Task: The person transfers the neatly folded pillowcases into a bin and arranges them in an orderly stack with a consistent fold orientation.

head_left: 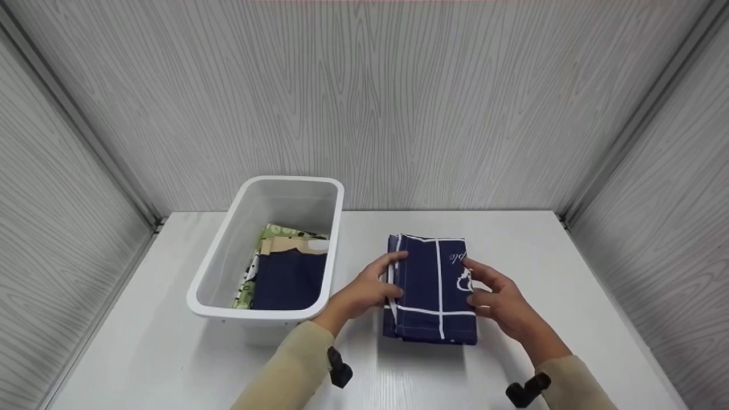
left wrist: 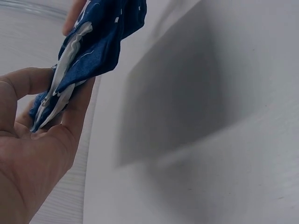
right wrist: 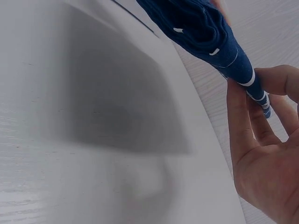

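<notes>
A folded navy cloth with white lines and white lettering hangs above the table, its shadow falling below. My left hand pinches its left edge, thumb on top and fingers spread along the side. On the opposite edge, my right hand grips the cloth between thumb and fingers. The left wrist view shows layered folds with white trim in the cloth, the left hand around them. A thick rolled fold of the cloth appears in the right wrist view, beside the right hand.
Left of the cloth stands a white plastic bin. Inside lie folded fabrics: a navy and beige one over a green patterned one. The white table is bounded by grey wood-grain walls at the back and sides.
</notes>
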Action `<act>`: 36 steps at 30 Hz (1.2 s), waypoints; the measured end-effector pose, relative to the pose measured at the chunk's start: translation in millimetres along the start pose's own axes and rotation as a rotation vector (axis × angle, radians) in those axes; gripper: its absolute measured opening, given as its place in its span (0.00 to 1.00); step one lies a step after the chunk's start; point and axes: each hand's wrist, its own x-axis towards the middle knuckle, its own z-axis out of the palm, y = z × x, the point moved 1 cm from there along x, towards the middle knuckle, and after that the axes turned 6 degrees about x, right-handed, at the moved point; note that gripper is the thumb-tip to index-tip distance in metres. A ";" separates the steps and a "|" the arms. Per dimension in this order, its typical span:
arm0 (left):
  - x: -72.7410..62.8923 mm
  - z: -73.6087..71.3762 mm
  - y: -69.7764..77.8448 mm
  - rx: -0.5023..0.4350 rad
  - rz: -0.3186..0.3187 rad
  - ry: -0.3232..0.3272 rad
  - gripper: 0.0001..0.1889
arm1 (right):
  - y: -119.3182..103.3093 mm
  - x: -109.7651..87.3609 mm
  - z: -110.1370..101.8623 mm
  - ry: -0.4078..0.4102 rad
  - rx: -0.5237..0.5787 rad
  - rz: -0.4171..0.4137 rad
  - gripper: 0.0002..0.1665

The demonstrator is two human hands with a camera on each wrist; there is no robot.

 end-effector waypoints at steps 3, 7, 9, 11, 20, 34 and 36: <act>-1.1 2.9 2.0 -0.014 -0.009 0.008 0.43 | -1.6 -0.4 -1.0 0.001 0.001 0.000 0.51; -1.1 7.3 5.7 -0.012 -0.022 0.019 0.43 | -3.6 -1.3 -3.5 0.004 -0.006 0.002 0.51; -1.1 9.4 8.5 -0.004 -0.028 0.027 0.43 | -4.8 -2.0 -4.7 0.009 -0.013 0.002 0.51; -0.7 11.2 10.7 0.001 -0.036 0.037 0.43 | -6.5 -2.8 -5.6 0.007 -0.021 0.000 0.51; -3.5 18.9 25.7 0.030 -0.026 0.065 0.43 | -15.5 -7.6 -10.1 0.000 0.001 -0.018 0.49; -16.5 14.9 50.7 0.029 -0.026 0.073 0.44 | -29.6 -10.1 -2.5 -0.021 0.005 -0.034 0.49; -18.4 14.3 55.5 0.029 -0.019 0.073 0.44 | -32.0 -10.2 -0.9 -0.018 0.006 -0.035 0.48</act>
